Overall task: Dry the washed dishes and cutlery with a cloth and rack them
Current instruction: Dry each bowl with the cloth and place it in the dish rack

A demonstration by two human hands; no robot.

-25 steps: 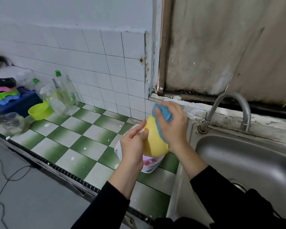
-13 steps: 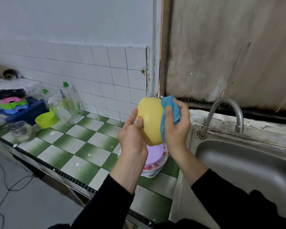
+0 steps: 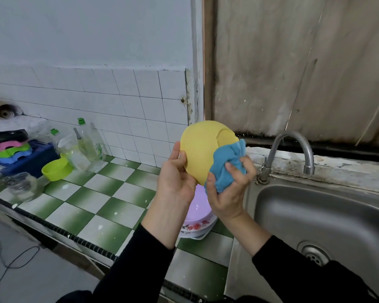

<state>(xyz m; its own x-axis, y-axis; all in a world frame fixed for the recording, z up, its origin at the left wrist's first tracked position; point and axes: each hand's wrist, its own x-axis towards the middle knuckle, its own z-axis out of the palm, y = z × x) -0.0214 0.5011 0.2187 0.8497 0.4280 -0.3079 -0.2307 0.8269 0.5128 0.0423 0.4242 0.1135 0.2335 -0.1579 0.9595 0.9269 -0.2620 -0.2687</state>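
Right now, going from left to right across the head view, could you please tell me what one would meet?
Glass jar → lime-green bowl → green-capped bottle → left hand → yellow bowl → blue cloth → tap.

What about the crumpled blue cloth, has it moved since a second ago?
Yes. The crumpled blue cloth has shifted right, nearer the curved steel tap, sliding from the top of the yellow plastic bowl to its lower right.
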